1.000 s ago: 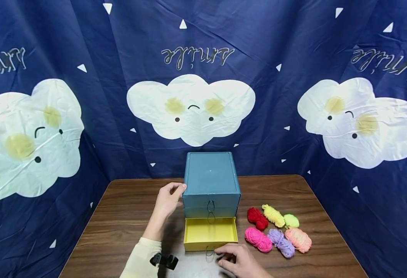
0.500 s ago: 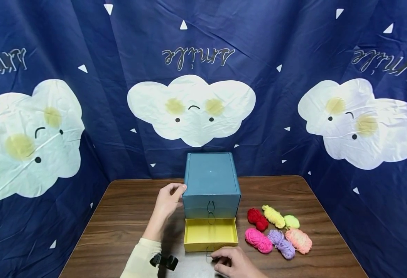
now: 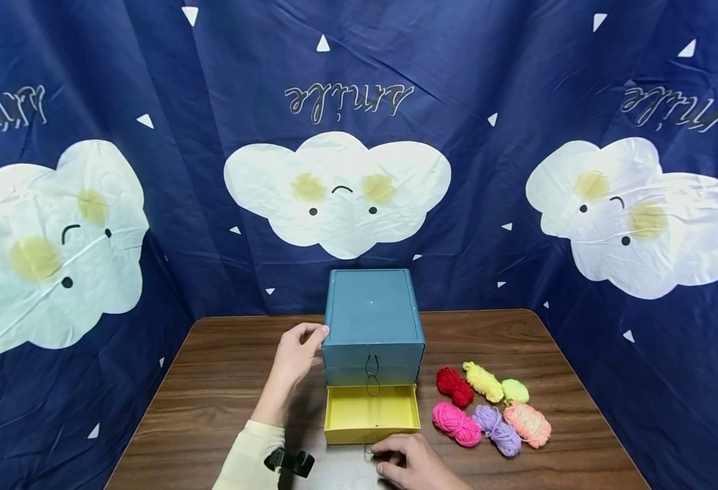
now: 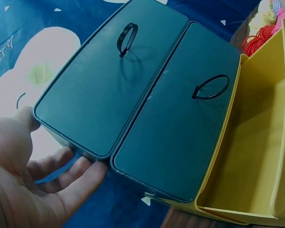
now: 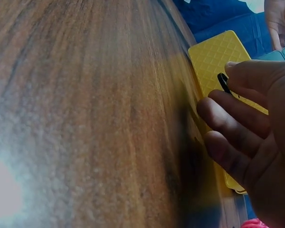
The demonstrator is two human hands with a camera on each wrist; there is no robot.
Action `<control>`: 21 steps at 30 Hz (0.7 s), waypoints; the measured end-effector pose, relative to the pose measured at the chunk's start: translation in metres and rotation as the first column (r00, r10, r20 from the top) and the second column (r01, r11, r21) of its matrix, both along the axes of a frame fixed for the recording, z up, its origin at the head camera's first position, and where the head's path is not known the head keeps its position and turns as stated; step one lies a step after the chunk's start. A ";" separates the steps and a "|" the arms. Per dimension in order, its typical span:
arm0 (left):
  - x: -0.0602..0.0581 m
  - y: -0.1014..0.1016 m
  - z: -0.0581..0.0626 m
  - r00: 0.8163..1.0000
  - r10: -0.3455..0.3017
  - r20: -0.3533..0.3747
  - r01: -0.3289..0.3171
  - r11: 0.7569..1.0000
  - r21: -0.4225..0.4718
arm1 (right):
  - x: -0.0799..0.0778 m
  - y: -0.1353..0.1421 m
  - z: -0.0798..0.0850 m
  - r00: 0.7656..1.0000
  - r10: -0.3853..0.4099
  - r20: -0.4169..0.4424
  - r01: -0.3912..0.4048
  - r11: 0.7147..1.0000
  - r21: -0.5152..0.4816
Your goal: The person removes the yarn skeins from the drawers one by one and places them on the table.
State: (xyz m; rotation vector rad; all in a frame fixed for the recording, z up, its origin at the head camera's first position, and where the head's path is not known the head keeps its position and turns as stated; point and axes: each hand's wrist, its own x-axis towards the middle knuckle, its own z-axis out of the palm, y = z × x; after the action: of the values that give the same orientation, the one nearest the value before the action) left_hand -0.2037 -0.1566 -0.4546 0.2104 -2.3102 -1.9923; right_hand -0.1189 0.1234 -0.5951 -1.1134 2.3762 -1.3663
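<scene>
A blue drawer box (image 3: 373,306) stands on the table, its upper two drawers closed. Below them the yellow bottom drawer (image 3: 371,412) is pulled out, with nothing inside. My left hand (image 3: 294,352) rests against the box's left side near the front corner. In the left wrist view, its thumb and fingertips (image 4: 92,173) press on the blue side wall. At the yellow front, my right hand (image 3: 416,463) has curled fingers at the black loop handle (image 5: 223,83), pinching it. The right fingers partly hide that loop.
Several yarn bundles lie right of the box: red (image 3: 454,386), yellow (image 3: 483,381), green (image 3: 514,390), pink (image 3: 457,425), purple (image 3: 496,430) and peach (image 3: 527,423). A dark blue cloud-print curtain (image 3: 481,286) hangs behind and beside the wooden table (image 3: 211,401).
My right hand has shifted slightly left, bringing its fingers onto the yellow drawer's loop handle. The left hand, the box and the yarn keep their places.
</scene>
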 end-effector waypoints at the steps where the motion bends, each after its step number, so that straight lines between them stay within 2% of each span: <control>1: 0.000 0.000 0.000 1.000 -0.001 -0.001 0.001 1.000 -0.001 | -0.001 0.000 -0.001 1.000 -0.002 0.015 0.002 1.000 0.002; 5: 0.000 0.000 0.001 1.000 -0.001 0.001 0.001 1.000 -0.001 | -0.002 -0.001 -0.002 0.997 -0.003 0.078 0.002 1.000 0.010; 8: 0.000 0.000 0.001 1.000 0.000 0.003 0.000 1.000 0.000 | -0.003 -0.001 -0.002 0.996 -0.001 0.093 0.000 1.000 0.007; 16: 0.000 -0.001 0.000 1.000 -0.007 0.008 0.007 1.000 0.002 | -0.004 -0.003 -0.002 0.999 -0.026 0.023 0.025 1.000 0.013; 21: 0.000 -0.001 0.000 1.000 -0.009 0.014 0.009 1.000 0.003 | -0.003 -0.007 0.001 0.997 -0.078 0.005 0.078 0.997 0.029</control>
State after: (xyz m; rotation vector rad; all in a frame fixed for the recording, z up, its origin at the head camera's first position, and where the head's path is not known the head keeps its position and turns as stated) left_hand -0.2040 -0.1574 -0.4543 0.2160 -2.3211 -2.0047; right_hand -0.1217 0.1167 -0.5941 -1.0177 2.4517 -1.3531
